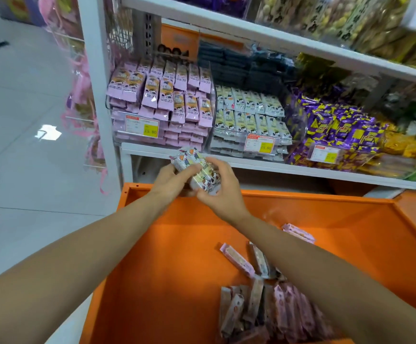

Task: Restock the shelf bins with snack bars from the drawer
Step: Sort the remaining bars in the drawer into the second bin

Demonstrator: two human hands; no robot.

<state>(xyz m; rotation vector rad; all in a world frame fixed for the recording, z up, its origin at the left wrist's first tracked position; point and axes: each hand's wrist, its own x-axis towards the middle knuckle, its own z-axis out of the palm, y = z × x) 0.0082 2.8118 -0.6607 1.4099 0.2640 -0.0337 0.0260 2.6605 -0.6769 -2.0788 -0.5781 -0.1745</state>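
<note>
Above the orange drawer (167,244), the left hand (171,178) and right hand (220,188) together grip a bundle of snack bars (197,170), perhaps five, just below the pink-bar bin (161,105)

Left grip (171,178), right grip (223,192) — both curled

The drawer (167,256) is smooth, orange-painted metal. The snack bars (238,260) have glossy plastic wrappers. The shelf bins (118,131) are clear, shiny plastic. The floor (16,170) is polished and reflective.
</note>
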